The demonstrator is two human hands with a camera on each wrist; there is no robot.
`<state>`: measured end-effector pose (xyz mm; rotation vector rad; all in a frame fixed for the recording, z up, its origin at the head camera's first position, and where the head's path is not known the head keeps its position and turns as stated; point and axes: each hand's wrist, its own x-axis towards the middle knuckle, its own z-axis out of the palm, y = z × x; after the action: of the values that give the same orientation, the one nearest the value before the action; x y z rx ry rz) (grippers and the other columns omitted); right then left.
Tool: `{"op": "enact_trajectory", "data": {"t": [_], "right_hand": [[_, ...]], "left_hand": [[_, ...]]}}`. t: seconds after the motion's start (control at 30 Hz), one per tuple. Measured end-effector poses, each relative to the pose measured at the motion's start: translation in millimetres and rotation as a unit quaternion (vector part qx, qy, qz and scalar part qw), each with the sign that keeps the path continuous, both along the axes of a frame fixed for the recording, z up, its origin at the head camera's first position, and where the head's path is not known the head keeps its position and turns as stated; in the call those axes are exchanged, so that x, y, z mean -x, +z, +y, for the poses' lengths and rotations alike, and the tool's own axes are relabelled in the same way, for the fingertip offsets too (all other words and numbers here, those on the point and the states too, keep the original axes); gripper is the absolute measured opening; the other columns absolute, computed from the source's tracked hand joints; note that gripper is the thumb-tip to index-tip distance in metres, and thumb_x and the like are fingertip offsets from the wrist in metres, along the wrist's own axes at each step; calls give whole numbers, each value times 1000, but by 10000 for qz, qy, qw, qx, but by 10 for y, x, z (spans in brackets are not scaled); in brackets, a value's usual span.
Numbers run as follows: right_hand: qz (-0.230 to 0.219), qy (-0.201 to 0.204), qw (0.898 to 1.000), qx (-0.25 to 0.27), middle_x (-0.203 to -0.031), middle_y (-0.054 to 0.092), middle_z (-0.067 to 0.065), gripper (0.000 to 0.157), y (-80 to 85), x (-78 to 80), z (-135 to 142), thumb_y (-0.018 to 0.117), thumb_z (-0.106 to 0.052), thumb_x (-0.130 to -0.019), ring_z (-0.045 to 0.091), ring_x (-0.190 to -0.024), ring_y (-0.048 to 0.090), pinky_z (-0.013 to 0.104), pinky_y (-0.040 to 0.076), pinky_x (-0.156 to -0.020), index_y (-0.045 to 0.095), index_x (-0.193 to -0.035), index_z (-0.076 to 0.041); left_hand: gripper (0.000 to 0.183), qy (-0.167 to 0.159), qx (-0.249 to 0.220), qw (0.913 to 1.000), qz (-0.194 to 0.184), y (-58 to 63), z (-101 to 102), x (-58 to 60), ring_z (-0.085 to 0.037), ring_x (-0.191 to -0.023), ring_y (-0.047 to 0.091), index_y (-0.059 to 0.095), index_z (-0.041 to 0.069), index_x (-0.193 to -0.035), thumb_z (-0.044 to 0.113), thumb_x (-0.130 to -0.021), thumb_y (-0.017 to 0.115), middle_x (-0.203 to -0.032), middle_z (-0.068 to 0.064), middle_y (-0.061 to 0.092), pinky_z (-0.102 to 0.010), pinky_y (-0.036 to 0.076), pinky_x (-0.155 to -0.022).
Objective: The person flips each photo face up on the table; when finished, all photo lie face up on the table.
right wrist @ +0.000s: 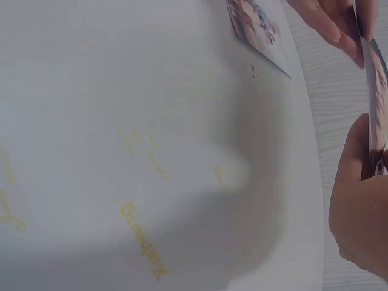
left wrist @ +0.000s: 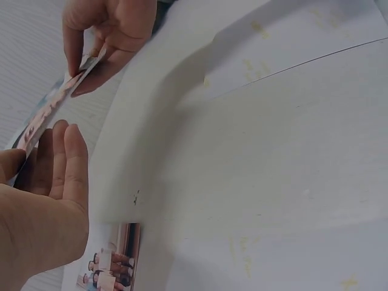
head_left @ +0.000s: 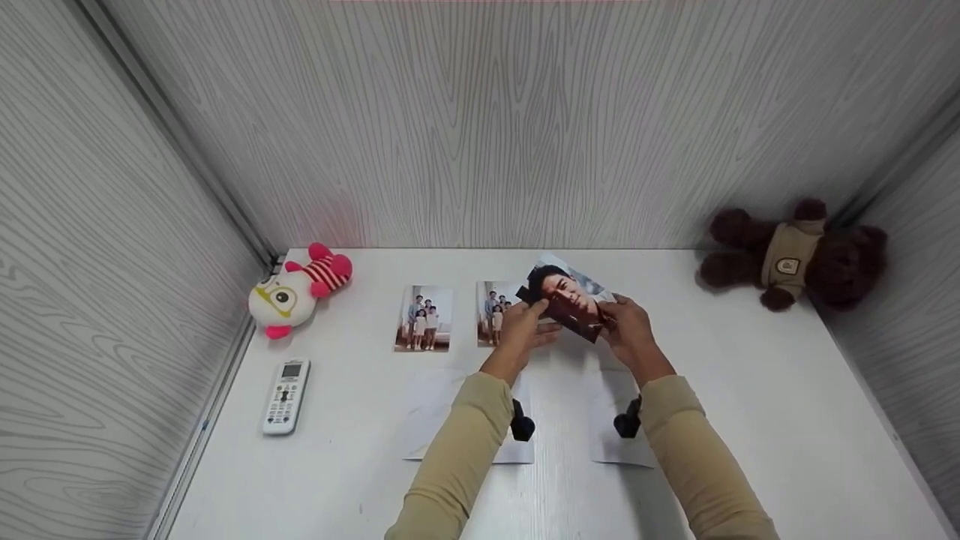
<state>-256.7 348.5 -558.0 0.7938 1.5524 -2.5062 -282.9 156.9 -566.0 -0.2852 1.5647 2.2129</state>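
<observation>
Over the far half of a white table (head_left: 360, 465), a portrait photo (head_left: 577, 296) is held up at a slant between the two hands, its picture side turned toward the head camera. The left hand (head_left: 527, 330) pinches the photo near its left end, the thumb on the front and the other fingers spread loosely behind. The right hand (head_left: 628, 330) is closed on the lower right corner, gripping it between thumb and fingers. Just left of the held print lies one family photo (head_left: 490, 307), partly hidden by the left hand; a matching family print (head_left: 424, 321) lies beside it in full view. Nearer the person, white paper (head_left: 431, 405) lies partly under the left sleeve (head_left: 457, 457), and another sheet (head_left: 616, 442) lies beside the right sleeve (head_left: 697, 457). At the left are a remote control (head_left: 286, 397) and a pink-and-white plush toy (head_left: 300, 296); a brown teddy bear (head_left: 795, 259) lies far right.
</observation>
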Motion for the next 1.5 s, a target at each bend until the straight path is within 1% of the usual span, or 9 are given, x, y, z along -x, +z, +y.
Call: {"op": "enact_trajectory", "data": {"t": [0.13, 0.3, 0.4, 0.57, 0.77, 0.9, 1.07, 1.33, 1.5], "right_hand": [[131, 548, 9984, -28, -113, 56, 3, 53, 5, -23, 44, 53, -11, -105, 10, -89, 62, 23, 56, -75, 34, -154, -9], [207, 1065, 9931, -453, -107, 58, 2, 41, 12, -47, 63, 54, -12, -105, 11, -81, 60, 24, 55, -70, 44, -145, -11], [158, 1360, 9877, -757, -106, 61, 0, 45, 10, -51, 54, 57, -14, -104, 11, -81, 62, 25, 55, -70, 45, -147, -11], [176, 1952, 9760, -947, -104, 67, -3, 59, -6, -46, 8, 58, -12, -102, 10, -87, 66, 26, 57, -74, 34, -156, -6], [219, 2291, 9631, -1398, -100, 65, -3, 57, -18, -52, -38, 54, -9, -103, 9, -86, 63, 26, 56, -72, 31, -155, 2], [186, 2094, 9637, -1646, -102, 61, -2, 56, -16, -43, -46, 53, -10, -104, 8, -86, 59, 24, 53, -71, 33, -155, 0], [115, 1463, 9767, -1565, -104, 57, 0, 52, 36, -51, -39, 49, -12, -106, 9, -84, 57, 24, 52, -72, 34, -154, -2], [-100, 921, 9817, -1661, -159, 33, 16, 63, -31, -17, 8, 48, -18, -106, 22, -133, 39, 31, 44, -91, 21, -162, -8], [-98, 904, 9865, -1359, -137, 46, 10, 59, -91, -37, 61, 50, -16, -106, 16, -115, 48, 28, 51, -84, 28, -160, -5]], "left_hand": [[34, 127, 246, 9995, 156, 8, -20, 13, -18, -74, 73, 62, 0, -123, 28, -103, 59, -109, -17, 73, -33, 63, -69], [37, 288, 383, 9987, 166, 23, -47, 1, -13, -70, 69, 66, 2, -122, 33, -102, 60, -98, -7, 71, -32, 62, -69], [45, 317, 606, 9975, 183, 19, -57, -10, -14, -75, 67, 63, 2, -130, 35, -100, 62, -110, -10, 70, -34, 62, -72], [55, 151, 880, 9958, 218, 11, -56, -25, -16, -85, 66, 57, 2, -141, 36, -99, 64, -128, -16, 66, -32, 61, -72], [39, -113, 595, 9979, 217, 6, -44, -11, -19, -75, 72, 65, 2, -129, 25, -97, 68, -111, -14, 72, -36, 63, -71], [38, -152, 537, 9984, 86, 19, -50, -7, -18, -70, 72, 65, 3, -129, 20, -96, 69, -108, -16, 75, -34, 63, -69], [32, -330, 432, 9984, -183, 13, -27, -50, -27, -81, 76, 69, 8, -126, 18, -96, 70, -113, -13, 75, -33, 63, -70], [30, -484, 384, 9979, -191, -73, 74, -179, -35, -96, 76, 69, 7, -125, 13, -96, 68, -112, -14, 76, -41, 63, -82], [30, -342, 531, 9980, -50, -101, 114, -184, -37, -96, 75, 68, 5, -126, 11, -97, 65, -114, -16, 75, -42, 63, -82]]}}
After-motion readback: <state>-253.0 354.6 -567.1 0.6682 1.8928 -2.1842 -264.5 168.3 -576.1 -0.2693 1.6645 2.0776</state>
